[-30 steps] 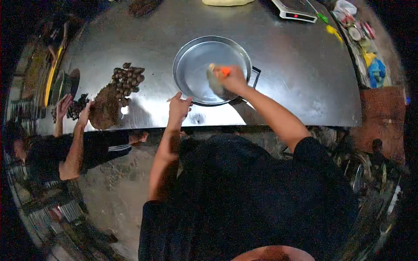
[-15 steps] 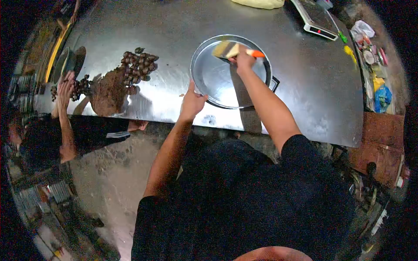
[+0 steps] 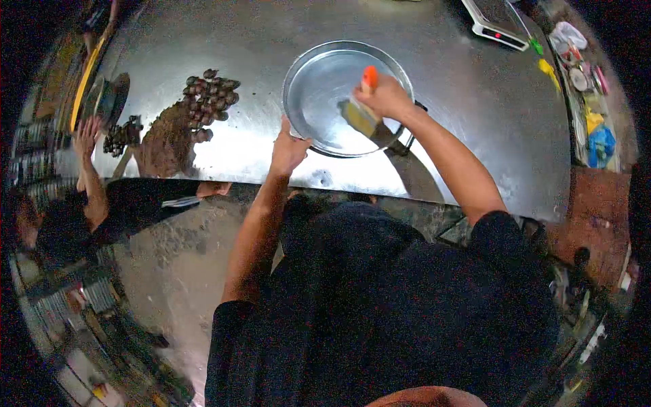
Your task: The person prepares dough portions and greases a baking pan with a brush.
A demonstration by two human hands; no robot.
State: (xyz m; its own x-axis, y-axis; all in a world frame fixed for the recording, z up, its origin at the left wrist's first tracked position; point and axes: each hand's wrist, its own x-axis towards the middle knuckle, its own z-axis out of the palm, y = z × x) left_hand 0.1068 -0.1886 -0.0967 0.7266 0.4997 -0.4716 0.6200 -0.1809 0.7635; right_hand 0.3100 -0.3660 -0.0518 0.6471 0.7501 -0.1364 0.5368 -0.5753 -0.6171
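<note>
A round metal pan (image 3: 313,91) with a dark side handle (image 3: 410,139) lies on the steel table. At its near left rim, my left hand (image 3: 290,152) grips the edge between thumb and fingers. My right hand (image 3: 385,97) is closed around a flat brush (image 3: 361,119) with an orange handle end. The handle points up and away from me, and the pale bristles are down at the pan's inner bottom. The bottom looks shiny. My right fingers partly cover the brush's middle.
Dark brown balls (image 3: 209,102) sit beside a brown crumbly patch (image 3: 166,142) on the table (image 3: 475,136). Farther left are a co-worker's hands (image 3: 87,139) and more balls (image 3: 123,136). A scale (image 3: 500,34) stands at the back right, near bags and small items (image 3: 600,146).
The brush has swung from the pan's far side toward its near right part, its handle now pointing away from me. My left hand stays on the rim. The co-worker's hands have shifted slightly.
</note>
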